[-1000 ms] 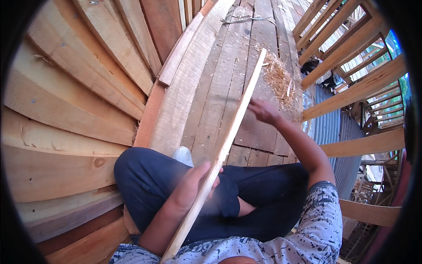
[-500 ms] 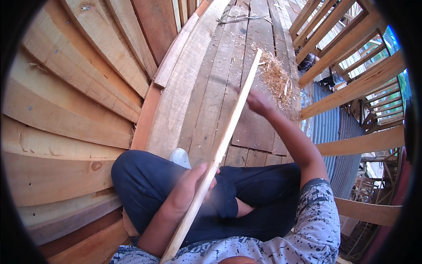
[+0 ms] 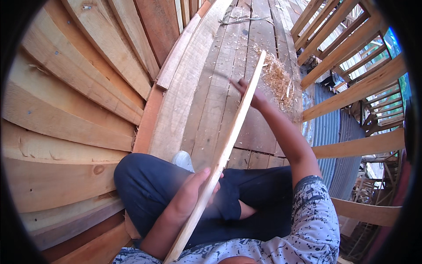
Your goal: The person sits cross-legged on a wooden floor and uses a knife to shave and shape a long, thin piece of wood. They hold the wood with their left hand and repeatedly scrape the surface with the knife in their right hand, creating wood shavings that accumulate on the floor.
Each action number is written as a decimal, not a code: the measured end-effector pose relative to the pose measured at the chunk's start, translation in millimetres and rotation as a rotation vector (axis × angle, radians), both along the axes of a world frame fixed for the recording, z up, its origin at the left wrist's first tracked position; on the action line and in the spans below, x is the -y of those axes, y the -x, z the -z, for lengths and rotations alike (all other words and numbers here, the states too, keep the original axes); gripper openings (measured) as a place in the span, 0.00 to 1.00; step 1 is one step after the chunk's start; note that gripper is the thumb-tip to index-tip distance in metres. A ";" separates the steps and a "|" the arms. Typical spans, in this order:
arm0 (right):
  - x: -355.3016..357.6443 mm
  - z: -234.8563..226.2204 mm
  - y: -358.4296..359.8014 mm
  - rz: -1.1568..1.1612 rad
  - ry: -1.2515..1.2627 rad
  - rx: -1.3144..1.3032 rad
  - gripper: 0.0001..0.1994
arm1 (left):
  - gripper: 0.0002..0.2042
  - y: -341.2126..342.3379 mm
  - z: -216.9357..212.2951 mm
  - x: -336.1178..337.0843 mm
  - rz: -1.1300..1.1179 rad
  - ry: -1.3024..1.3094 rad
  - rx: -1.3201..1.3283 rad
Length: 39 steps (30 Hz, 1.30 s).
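A long thin pale wooden strip point(image 3: 228, 145) runs from my chest up and away over my lap. My left hand point(image 3: 193, 191) grips it near its lower end, above my dark-trousered knee. My right hand point(image 3: 250, 94) holds the strip's upper part, fingers wrapped behind it, arm stretched out. I sit cross-legged on a floor of worn wooden planks point(image 3: 206, 101).
A curved wall of wide wooden planks point(image 3: 66, 110) rises close on my left. A heap of wood shavings point(image 3: 279, 79) lies on the planks beyond my right hand. Wooden scaffold beams point(image 3: 351, 92) and corrugated metal sheets point(image 3: 329, 132) stand at the right.
My right hand has slid a little farther up along the strip. The strip stays at much the same slant, and my left hand keeps its grip.
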State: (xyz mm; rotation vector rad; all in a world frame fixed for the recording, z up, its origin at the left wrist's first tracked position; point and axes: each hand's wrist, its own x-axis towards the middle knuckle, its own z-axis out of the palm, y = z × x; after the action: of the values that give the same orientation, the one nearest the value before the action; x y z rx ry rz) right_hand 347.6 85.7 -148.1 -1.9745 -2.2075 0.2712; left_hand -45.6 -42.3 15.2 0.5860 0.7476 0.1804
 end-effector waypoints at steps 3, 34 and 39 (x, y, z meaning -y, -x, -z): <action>4.3 13.3 12.2 -0.179 0.042 0.174 0.22 | 0.25 -1.0 -1.1 1.0 0.006 -0.006 -0.011; 46.9 3.3 -27.2 0.446 0.086 -0.165 0.22 | 0.26 -4.4 1.0 1.4 0.041 -0.036 -0.011; 71.7 -8.3 -55.5 0.156 -0.157 0.251 0.42 | 0.25 -0.9 0.1 0.1 0.014 -0.011 -0.024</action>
State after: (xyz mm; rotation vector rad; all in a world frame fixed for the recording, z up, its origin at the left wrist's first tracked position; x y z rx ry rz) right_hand 403.2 14.1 -139.8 -2.1774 -2.1202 -0.1743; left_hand -44.7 -42.5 15.0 0.6049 0.7662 0.1648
